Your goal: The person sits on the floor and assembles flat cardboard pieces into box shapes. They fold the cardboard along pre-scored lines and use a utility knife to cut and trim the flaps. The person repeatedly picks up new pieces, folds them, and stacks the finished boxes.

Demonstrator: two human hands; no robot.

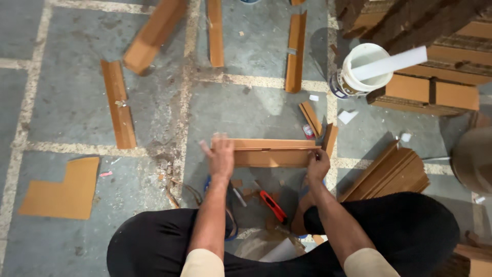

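The person wears black trousers and a shirt with short beige sleeves. Both forearms are bare, and the left hand and right hand have no gloves.

Workshop floor — bare concrete, cut cardboard strips, bucket, stacked cardboard.

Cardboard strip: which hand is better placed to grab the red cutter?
Right, probably. The right hand pinches the cardboard strip at its end, closer to the red cutter. The left hand presses flat on the far end.
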